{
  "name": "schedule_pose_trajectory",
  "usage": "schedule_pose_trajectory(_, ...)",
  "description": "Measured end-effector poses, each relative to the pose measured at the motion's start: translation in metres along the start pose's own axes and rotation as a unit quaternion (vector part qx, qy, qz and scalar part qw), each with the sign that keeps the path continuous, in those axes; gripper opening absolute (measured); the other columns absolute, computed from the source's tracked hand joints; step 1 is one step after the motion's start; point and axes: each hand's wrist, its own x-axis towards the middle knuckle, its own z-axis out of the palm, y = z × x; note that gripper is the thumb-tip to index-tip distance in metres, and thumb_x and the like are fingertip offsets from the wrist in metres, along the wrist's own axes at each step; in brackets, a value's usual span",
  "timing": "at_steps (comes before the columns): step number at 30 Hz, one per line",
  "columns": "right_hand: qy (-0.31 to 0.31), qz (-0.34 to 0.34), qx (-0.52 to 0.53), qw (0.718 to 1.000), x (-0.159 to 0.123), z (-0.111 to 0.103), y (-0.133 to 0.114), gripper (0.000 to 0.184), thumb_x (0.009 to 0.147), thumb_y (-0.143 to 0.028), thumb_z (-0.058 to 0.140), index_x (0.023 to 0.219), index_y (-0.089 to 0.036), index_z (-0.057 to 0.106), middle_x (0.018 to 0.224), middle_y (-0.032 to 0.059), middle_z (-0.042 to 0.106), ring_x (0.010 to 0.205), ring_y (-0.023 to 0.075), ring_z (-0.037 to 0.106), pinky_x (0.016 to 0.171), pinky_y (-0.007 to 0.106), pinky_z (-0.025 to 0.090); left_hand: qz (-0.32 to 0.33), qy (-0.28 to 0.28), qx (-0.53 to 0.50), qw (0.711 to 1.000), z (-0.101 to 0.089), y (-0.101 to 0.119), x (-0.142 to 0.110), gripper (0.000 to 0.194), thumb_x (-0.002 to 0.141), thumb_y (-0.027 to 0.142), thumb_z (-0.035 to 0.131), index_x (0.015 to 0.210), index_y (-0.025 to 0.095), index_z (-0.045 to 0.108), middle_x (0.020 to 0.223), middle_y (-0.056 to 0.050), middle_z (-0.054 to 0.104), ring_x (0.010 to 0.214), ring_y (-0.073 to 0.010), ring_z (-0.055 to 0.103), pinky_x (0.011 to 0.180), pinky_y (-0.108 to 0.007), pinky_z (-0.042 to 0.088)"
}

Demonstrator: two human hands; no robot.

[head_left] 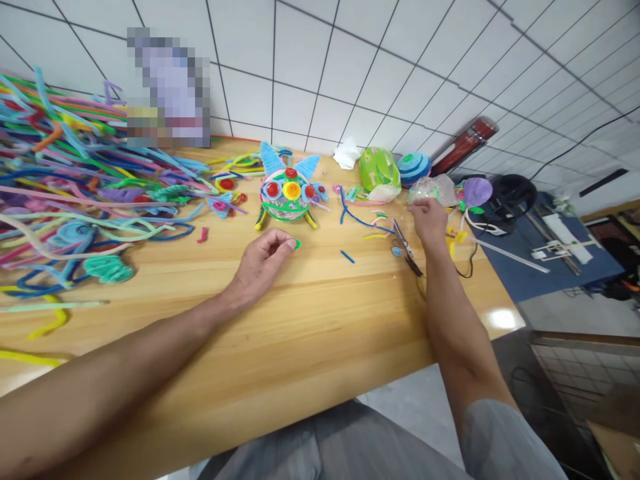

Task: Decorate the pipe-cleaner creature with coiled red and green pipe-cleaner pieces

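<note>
My left hand (263, 261) pinches a small green disc (298, 245) between thumb and fingertips, just above the wooden table. Beyond it stands a round creature figure (287, 197) made of pipe cleaners, with blue pointed ears, red and yellow coils on its front and dark feet with yellow tips. Over on the right, my right hand (430, 221) has its fingers drawn together at a crumpled clear plastic bag (439, 191); whether they grip the bag or something small is unclear. Scissors (406, 245) lie just left of that hand.
A large heap of coloured pipe cleaners (90, 207) covers the table's left side. Against the tiled wall are a green patterned ball (380, 172), a blue coiled dome (415, 168) and a red cylinder (465, 147). A glue gun (456, 241) with a clear stick lies at the right edge.
</note>
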Motion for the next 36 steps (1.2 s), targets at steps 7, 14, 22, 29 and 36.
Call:
schedule_pose_trajectory(7,0.006,0.027,0.055,0.998,0.001,-0.006,-0.006,0.022,0.080,-0.022,0.063,0.100,-0.021,0.069,0.080,0.0025,0.072,0.073,0.0215,0.068,0.077,0.038,0.058,0.005,-0.013,-0.009,1.000,0.001,0.000,0.000,0.023,0.090,0.041,0.068,0.082,0.020,0.066,0.070,0.003,0.056,0.063,-0.0126,0.045,0.063,-0.027,0.040)
schedule_pose_trajectory(14,-0.012,0.000,-0.008,1.000,-0.011,0.006,-0.003,0.029,0.065,-0.011,0.059,0.090,-0.018,0.071,0.098,0.0104,0.078,0.094,0.0264,0.071,0.098,0.045,0.056,0.019,-0.011,-0.004,1.000,0.003,-0.003,0.000,0.023,0.091,0.040,0.065,0.081,0.020,0.067,0.074,0.001,0.062,0.069,-0.0149,0.052,0.065,-0.028,0.042)
schedule_pose_trajectory(22,0.017,0.004,0.001,1.000,-0.017,0.006,-0.002,0.022,0.076,-0.024,0.060,0.092,-0.018,0.072,0.089,0.0082,0.077,0.084,0.0250,0.070,0.088,0.045,0.059,0.029,-0.012,0.002,1.000,0.005,-0.001,0.000,0.021,0.092,0.039,0.063,0.082,0.021,0.068,0.075,-0.001,0.064,0.070,-0.0166,0.053,0.063,-0.027,0.041)
schedule_pose_trajectory(29,-0.001,0.033,0.115,0.993,-0.015,0.011,0.001,0.022,0.077,-0.019,0.050,0.091,-0.023,0.067,0.086,0.0051,0.075,0.076,0.0211,0.070,0.075,0.039,0.060,0.011,-0.024,0.002,1.000,0.003,-0.001,-0.001,0.021,0.092,0.040,0.066,0.084,0.021,0.069,0.074,0.000,0.063,0.067,-0.0153,0.051,0.062,-0.027,0.040)
schedule_pose_trajectory(36,-0.009,0.026,0.115,0.993,-0.013,0.010,0.001,0.020,0.075,-0.020,0.060,0.091,-0.020,0.073,0.076,0.0007,0.070,0.072,0.0192,0.065,0.078,0.038,0.058,-0.001,-0.021,0.002,1.000,0.003,-0.001,-0.003,0.020,0.093,0.040,0.067,0.085,0.021,0.068,0.075,0.001,0.061,0.069,-0.0156,0.050,0.063,-0.027,0.040)
